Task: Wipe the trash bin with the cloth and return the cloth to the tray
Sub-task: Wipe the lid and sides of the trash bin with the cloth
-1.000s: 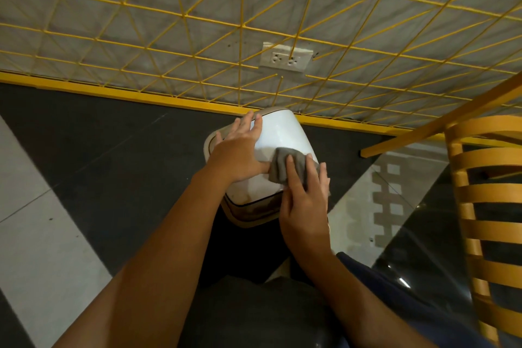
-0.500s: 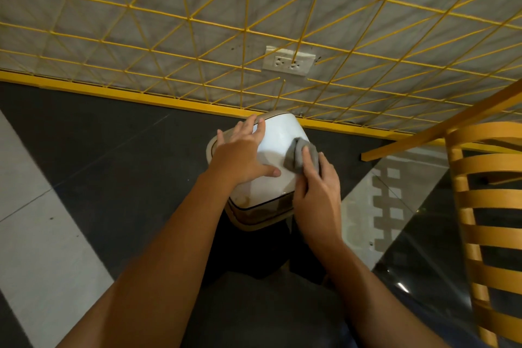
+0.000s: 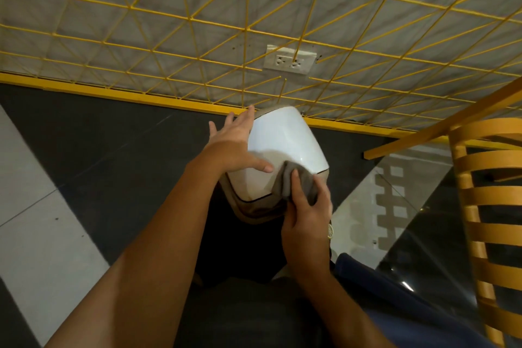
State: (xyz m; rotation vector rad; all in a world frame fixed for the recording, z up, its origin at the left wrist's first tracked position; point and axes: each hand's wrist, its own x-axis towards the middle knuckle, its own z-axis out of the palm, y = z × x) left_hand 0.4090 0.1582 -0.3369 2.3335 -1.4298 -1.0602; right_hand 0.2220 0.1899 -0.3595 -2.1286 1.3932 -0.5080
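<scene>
so, trash bin (image 3: 255,211): on the dark floor (image 3: 113,150) by the yellow wall grid (image 3: 245,22), between both hands.
left hand (image 3: 231,147): fingers straight, flat against the bin's left side, gripping nothing.
right hand (image 3: 305,217): fingers curled round the grey cloth (image 3: 288,182), pressing it on the white lid (image 3: 285,144) at its near right corner.
risk: a hard press could tip or slide the bin if the brace lifts; the cloth could slip off the domed lid.
tray: not in view.
</scene>
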